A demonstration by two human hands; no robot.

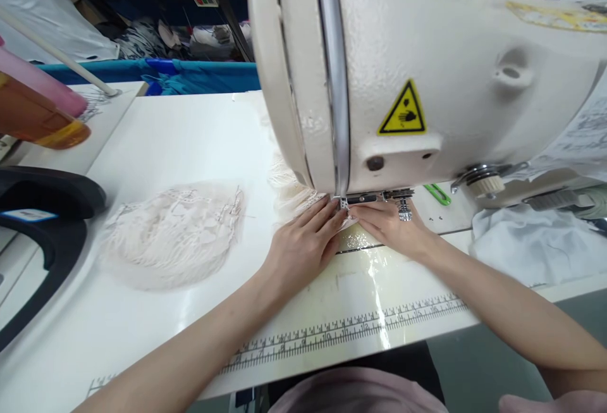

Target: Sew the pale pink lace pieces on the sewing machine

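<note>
Cream lace fabric (288, 193) with fringed edges lies under the head of a white sewing machine (455, 71), partly hidden behind it. My left hand (301, 242) rests on the lace left of the presser foot (343, 203), fingers stretched out toward it. From the right, my right hand (391, 224) reaches to the foot, its fingers pressed together at the lace edge; the fingertips are partly hidden. Further left on the table lies a separate piece of fringed lace (175, 236).
A ruler strip (346, 331) runs along the table's front edge. Green thread snips (437, 194) and white cloth (535, 245) lie to the right. A black curved object (57, 210) and an orange-brown cone (42, 116) stand at left. Behind is another person's sleeve (42, 8).
</note>
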